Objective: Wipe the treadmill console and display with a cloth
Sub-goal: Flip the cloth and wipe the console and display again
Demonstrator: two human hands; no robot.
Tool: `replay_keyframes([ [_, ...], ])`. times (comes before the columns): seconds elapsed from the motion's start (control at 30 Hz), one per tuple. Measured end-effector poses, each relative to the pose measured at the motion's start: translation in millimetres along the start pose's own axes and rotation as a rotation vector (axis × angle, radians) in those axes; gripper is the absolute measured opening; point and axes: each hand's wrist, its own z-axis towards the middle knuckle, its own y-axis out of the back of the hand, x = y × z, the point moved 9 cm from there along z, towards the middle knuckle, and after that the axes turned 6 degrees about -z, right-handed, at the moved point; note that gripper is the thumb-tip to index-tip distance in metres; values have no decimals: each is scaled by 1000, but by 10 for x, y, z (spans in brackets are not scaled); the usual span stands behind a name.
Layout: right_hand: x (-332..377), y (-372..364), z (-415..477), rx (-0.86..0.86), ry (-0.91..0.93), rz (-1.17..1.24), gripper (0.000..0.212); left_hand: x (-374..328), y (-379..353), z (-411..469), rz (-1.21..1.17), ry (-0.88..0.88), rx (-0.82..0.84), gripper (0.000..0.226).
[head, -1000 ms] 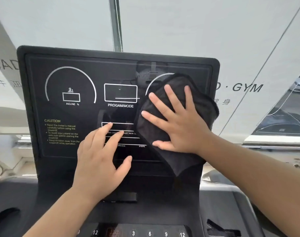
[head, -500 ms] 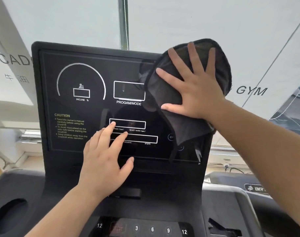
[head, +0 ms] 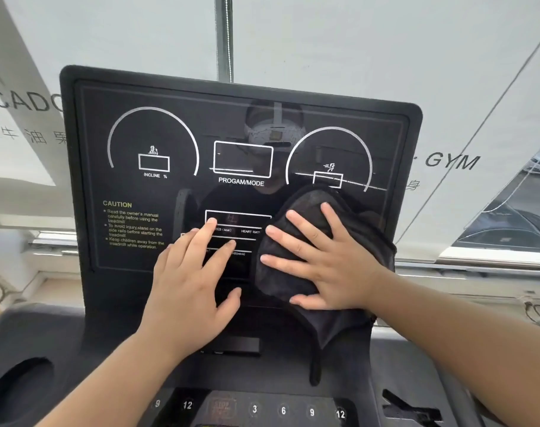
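Observation:
The black treadmill display (head: 145, 131) stands upright in front of me, with white gauges, a PROGAM/MODE box and a yellow CAUTION text. My right hand (head: 327, 260) presses a black cloth (head: 333, 328) flat against the lower right of the display, fingers spread and straight. A corner of the cloth hangs down over the panel's bottom edge. My left hand (head: 188, 291) rests flat on the lower middle of the display, fingers straight, beside the cloth. Below lies the console (head: 281, 409) with a row of numbered buttons.
A round cup holder (head: 19, 386) sits in the grey console tray at the lower left. A slot with a clip (head: 413, 411) is at the lower right. Behind the display is a frosted window with GYM lettering (head: 452, 163) and a vertical metal post (head: 224, 35).
My right hand slid the cloth up to the display's top right corner, then back down to the lower right. My left hand stayed pressed on the lower middle.

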Motion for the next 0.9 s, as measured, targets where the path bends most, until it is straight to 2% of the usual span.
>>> replay_keyframes([
  [0.07, -300, 81, 69, -24, -27, -14, 86, 3, 8, 0, 0, -3, 12, 68],
  [0.23, -1466, 361, 422, 32, -459, -70, 96, 5, 20, -7, -5, -5, 36, 68],
  [0.37, -1434, 381, 572, 71, -658, -65, 100, 26, 28, -25, -24, 4, 38, 68],
  [0.43, -1159, 327, 585, 68, -655, -49, 101, 35, 16, -31, -42, 10, 37, 68],
  [0.57, -423, 143, 328, 23, -427, -1, 97, 50, 30, 14, -82, 21, 39, 67],
  [0.67, -289, 58, 43, 7, -354, -10, 96, 53, 48, 33, -78, 22, 51, 67],
  [0.73, -599, 92, -68, 17, -495, -27, 100, 58, 43, 27, -79, 20, 65, 67],
  [0.83, -1232, 170, -149, 95, -849, -1, 106, 75, 33, 18, -79, 15, 87, 68],
  [0.9, -1459, 214, -94, 121, -1007, 38, 109, 82, 41, 8, -81, 7, 96, 68],
])
